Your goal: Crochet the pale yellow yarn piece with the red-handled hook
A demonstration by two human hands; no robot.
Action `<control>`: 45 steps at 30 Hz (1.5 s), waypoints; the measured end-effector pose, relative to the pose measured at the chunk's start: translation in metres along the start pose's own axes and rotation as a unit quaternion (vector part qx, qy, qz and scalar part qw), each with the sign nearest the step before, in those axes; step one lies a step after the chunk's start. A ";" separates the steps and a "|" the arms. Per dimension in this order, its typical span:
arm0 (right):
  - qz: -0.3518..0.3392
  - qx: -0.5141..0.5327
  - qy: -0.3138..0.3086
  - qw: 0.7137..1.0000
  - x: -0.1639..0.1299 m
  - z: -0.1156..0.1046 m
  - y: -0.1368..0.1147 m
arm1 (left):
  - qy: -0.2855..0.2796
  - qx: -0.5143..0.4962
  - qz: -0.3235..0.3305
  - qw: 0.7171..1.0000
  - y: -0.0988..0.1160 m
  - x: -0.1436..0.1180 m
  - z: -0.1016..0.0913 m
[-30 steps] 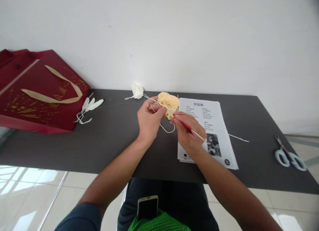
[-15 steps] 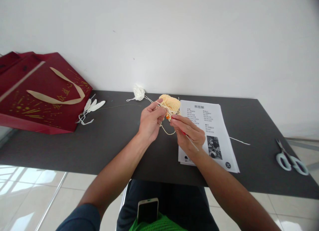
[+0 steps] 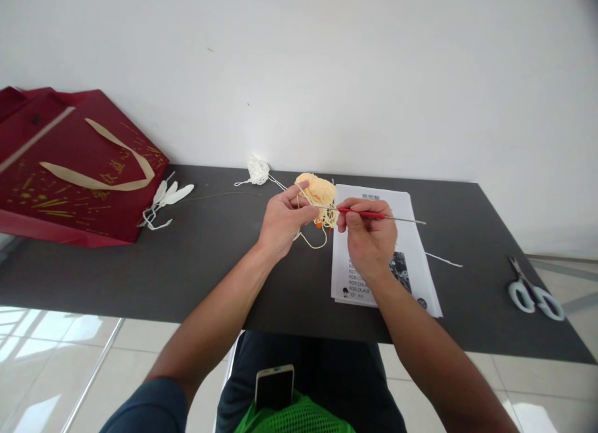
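**Inspector:** Report the right hand [image 3: 369, 240].

**Assistant:** Its fingers are closed on a crochet hook [image 3: 374, 215] with a red grip. The metal shaft runs level, its back end pointing to the person's right over the printed sheet [image 3: 411, 246]. The working end meets the yellow yarn piece [image 3: 320, 193].

**Inspector:** And the left hand [image 3: 283, 220]?

**Assistant:** Thumb and fingertips are pinched together on the yellow yarn piece and its loose strands, just left of the hook's tip. A loop of cream strand [image 3: 311, 241] hangs below the two hands, above the dark table [image 3: 210, 258].

**Inspector:** Where does the piece sit?

**Assistant:** Near the far edge of the table, mid-width, at the top left corner of the printed sheet. Whether it rests on the table or is lifted, I cannot tell.

**Inspector:** Surroundings?

**Assistant:** A small white yarn ball [image 3: 258, 169] lies just behind the left hand, its strand leading toward the work. A red gift bag [image 3: 70, 165] lies flat at far left, with white feather-like pieces [image 3: 170, 196] beside it. Scissors [image 3: 535, 293] lie at far right, well apart. A phone [image 3: 275, 387] rests on the person's lap.
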State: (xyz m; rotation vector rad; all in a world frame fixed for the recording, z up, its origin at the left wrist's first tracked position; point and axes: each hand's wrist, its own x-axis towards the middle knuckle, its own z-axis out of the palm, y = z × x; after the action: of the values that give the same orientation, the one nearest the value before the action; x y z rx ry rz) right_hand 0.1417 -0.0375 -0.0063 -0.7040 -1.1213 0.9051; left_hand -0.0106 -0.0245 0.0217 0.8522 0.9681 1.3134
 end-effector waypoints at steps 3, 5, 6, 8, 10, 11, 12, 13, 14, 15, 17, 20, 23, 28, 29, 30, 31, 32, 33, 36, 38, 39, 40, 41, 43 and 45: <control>-0.050 -0.072 -0.007 0.996 -0.002 -0.004 -0.002 | 0.012 0.048 0.007 0.999 -0.004 0.003 -0.002; -0.084 -0.120 -0.018 0.989 -0.006 -0.006 -0.002 | 0.024 0.079 0.022 0.996 -0.007 0.004 -0.003; -0.100 -0.141 -0.023 0.985 -0.007 -0.007 -0.001 | 0.032 0.093 0.033 0.995 -0.009 0.004 -0.003; -0.120 -0.170 -0.023 0.978 -0.010 -0.006 -0.002 | 0.046 0.122 0.058 0.990 -0.011 0.003 -0.002; -0.109 -0.172 -0.008 0.979 -0.011 -0.005 -0.004 | 0.047 0.153 0.088 0.983 -0.013 0.001 -0.002; -0.093 -0.161 0.002 0.983 -0.010 -0.004 -0.005 | 0.043 0.168 0.103 0.979 -0.013 0.000 -0.002; -0.069 -0.139 0.014 0.988 -0.008 -0.003 -0.007 | 0.036 0.181 0.117 0.976 -0.013 -0.001 -0.002; -0.049 -0.108 0.022 0.993 -0.006 -0.003 -0.008 | 0.029 0.189 0.130 0.973 -0.013 -0.002 -0.002; -0.024 -0.082 0.031 0.996 -0.004 -0.002 -0.009 | 0.020 0.191 0.140 0.971 -0.012 -0.003 -0.002; -0.006 -0.053 0.033 0.998 -0.001 -0.003 -0.009 | 0.012 0.187 0.145 0.971 -0.011 -0.003 -0.002; 0.016 -0.006 0.032 0.999 0.003 -0.005 -0.009 | -0.009 0.166 0.140 0.976 -0.009 -0.002 -0.003; 0.038 0.028 0.032 0.998 0.007 -0.008 -0.007 | -0.040 0.133 0.107 0.984 -0.005 0.000 -0.005; 0.058 0.043 0.035 0.997 0.008 -0.008 -0.008 | -0.067 0.102 0.080 0.989 -0.003 0.004 -0.009; 0.068 0.068 0.022 0.995 0.008 -0.007 -0.013 | -0.112 0.021 0.018 0.993 -0.001 0.007 -0.013; 0.069 0.073 0.014 0.995 0.008 -0.007 -0.013 | -0.119 0.007 0.009 0.993 0.000 0.007 -0.013; 0.068 0.076 0.007 0.995 0.008 -0.007 -0.013 | -0.125 -0.004 0.001 0.992 0.001 0.006 -0.013; 0.067 0.076 0.003 0.995 0.008 -0.007 -0.013 | -0.130 -0.012 -0.005 0.991 0.002 0.006 -0.013; 0.066 0.074 0.003 0.995 0.008 -0.007 -0.013 | -0.132 -0.017 -0.010 0.991 0.003 0.006 -0.013; 0.067 0.072 0.005 0.995 0.008 -0.007 -0.012 | -0.133 -0.019 -0.013 0.991 0.003 0.006 -0.013; 0.078 0.078 0.013 0.994 0.008 -0.008 -0.010 | -0.129 -0.019 -0.006 0.991 0.003 0.006 -0.013; 0.093 0.091 0.008 0.991 0.008 -0.008 -0.007 | -0.127 -0.013 0.007 0.992 0.001 0.006 -0.014; 0.100 0.096 0.005 0.990 0.007 -0.008 -0.006 | -0.125 -0.007 0.016 0.992 0.000 0.006 -0.014; 0.107 0.099 0.002 0.989 0.007 -0.008 -0.004 | -0.121 0.002 0.027 0.992 -0.001 0.006 -0.014; 0.113 0.100 0.001 0.988 0.006 -0.008 -0.003 | -0.114 0.012 0.039 0.993 -0.002 0.005 -0.014; 0.122 0.098 0.007 0.988 0.005 -0.006 -0.001 | -0.095 0.037 0.064 0.993 -0.004 0.005 -0.013; 0.130 0.094 0.024 0.987 0.004 -0.003 -0.001 | -0.075 0.060 0.086 0.992 -0.006 0.003 -0.012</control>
State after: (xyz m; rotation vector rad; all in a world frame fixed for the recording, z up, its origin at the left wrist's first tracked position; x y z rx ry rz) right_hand 0.1453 -0.0348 -0.0045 -0.7215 -0.8991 1.1934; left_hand -0.0194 -0.0219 0.0115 1.1318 0.8770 1.3257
